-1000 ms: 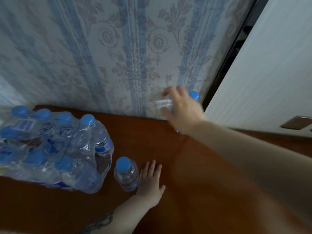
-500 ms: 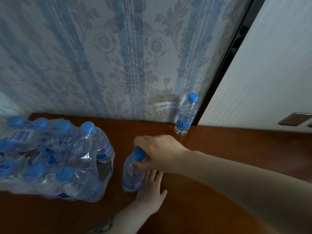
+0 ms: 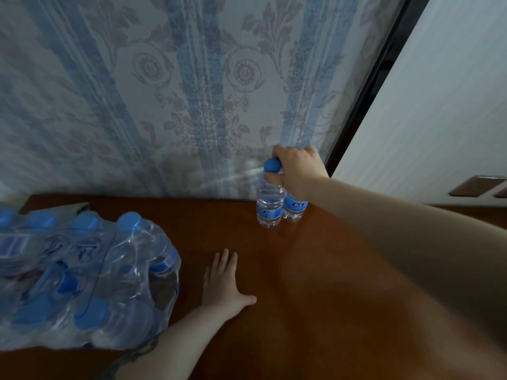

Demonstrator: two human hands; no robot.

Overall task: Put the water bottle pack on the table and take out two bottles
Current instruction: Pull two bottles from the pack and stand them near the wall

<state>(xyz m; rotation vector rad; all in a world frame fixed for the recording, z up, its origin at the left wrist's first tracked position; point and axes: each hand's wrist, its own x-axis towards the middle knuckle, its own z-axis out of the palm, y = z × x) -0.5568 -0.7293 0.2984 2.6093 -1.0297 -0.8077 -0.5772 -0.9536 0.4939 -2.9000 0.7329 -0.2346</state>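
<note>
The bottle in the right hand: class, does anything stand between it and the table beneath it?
Nothing visible does. The right hand grips the bottle by its cap; its base meets the table, close beside the second bottle.

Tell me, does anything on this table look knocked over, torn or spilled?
Only the pack of bottles: its plastic wrap gapes open and crumpled at the end nearest the left hand, which rests flat on the table. No spill shows. The two loose bottles stand upright by the wall, the right hand gripping one by its cap.
</note>
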